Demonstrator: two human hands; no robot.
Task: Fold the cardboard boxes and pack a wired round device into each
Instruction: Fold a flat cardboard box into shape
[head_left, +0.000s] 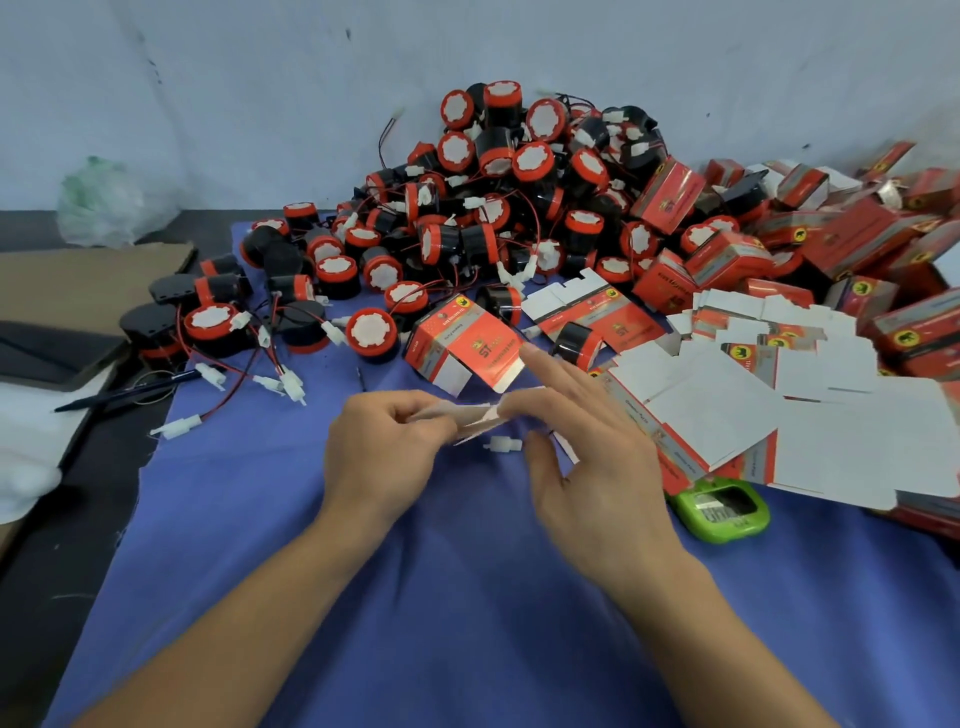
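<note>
Both hands work a flat blank (475, 418) just above the cloth (415, 597), probably to pop it open into a box. The left hand (384, 457) pinches its left end with curled fingers. The right hand (587, 452) meets the other end, fingers mostly straight, its hold too blurred to tell. Devices (493, 182) lie heaped beyond, within reach.

The left forearm (260, 623) and right forearm (701, 649), entering from 6 o'clock, are bare-skinned; left grip (384, 457) and right grip (587, 467) likewise.
</note>
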